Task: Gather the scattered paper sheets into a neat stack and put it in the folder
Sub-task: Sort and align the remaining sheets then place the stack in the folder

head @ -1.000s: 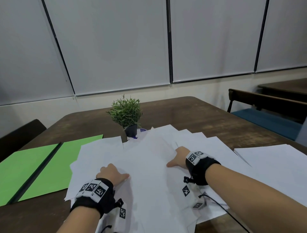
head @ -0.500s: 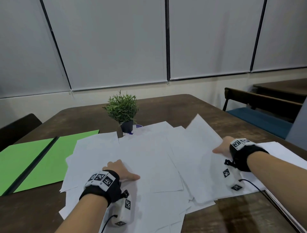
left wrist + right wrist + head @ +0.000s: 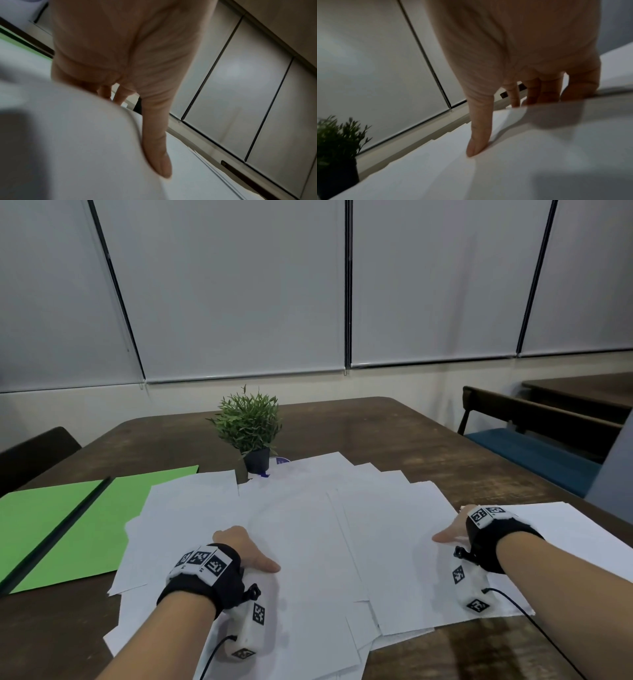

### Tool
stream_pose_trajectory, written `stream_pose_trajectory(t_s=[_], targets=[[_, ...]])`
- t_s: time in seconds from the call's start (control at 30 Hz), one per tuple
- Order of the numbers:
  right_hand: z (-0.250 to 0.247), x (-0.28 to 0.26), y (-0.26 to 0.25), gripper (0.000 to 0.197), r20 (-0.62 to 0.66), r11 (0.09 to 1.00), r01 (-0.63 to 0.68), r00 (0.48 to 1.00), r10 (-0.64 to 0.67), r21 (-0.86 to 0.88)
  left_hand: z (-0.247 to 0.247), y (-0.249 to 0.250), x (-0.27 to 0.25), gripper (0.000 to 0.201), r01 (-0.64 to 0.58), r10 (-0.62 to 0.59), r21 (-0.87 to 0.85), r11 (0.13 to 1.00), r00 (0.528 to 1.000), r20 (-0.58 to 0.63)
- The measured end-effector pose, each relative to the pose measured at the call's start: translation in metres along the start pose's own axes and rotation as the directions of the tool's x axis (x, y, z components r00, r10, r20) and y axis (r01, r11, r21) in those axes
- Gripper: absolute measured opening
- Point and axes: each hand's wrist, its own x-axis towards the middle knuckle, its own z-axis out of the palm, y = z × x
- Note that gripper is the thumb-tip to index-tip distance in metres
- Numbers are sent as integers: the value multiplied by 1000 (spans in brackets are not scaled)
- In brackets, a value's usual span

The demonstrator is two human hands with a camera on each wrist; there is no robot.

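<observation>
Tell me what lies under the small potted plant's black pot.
A purple-and-white item peeks from beside the black pot on the brown wooden table; white paper sheets cover the rest.

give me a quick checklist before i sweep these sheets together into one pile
1. Left hand resting on the paper sheets: ok, thumb lies flat on top.
2. Right hand on the sheets' right side: ok, thumb on top; whether the fingers pinch an edge, cannot tell.
3. Sheets squared into a stack: not ok, fanned and overlapping.
4. Green folder open and ready: ok, though sheets overlap its right edge.
5. Potted plant out of the sweep path: not ok, sheets reach its pot.
6. Separate paper far right gathered: not ok.
</observation>
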Motion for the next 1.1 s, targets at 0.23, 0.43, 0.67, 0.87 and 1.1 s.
stream_pose_trajectory(t_s=[0.23, 0.43, 0.67, 0.87, 1.1], targets=[[-1, -7, -3, 79, -2, 1000, -4, 1000, 4, 8, -3, 6, -2, 43, -141, 104, -208, 968, 978, -180], [8, 14, -1, 85, 46, 998, -27, 999, 24, 62, -34, 23, -21, 22, -476, 234, -259, 840, 750, -619], [8, 9, 7, 65, 62, 935, -20, 998, -2, 353, -57, 71, -52, 19, -613, 134, -572, 544, 737, -662], [1, 16, 19, 81, 63, 532, -91, 995, 71, 842, 8, 106, -55, 24, -404, 285, -672, 621, 915, -286], [7, 13, 14, 100, 137, 724, -72, 990, -31, 686, 50, 117, -58, 31, -348, 354, -447, 824, 932, -72]])
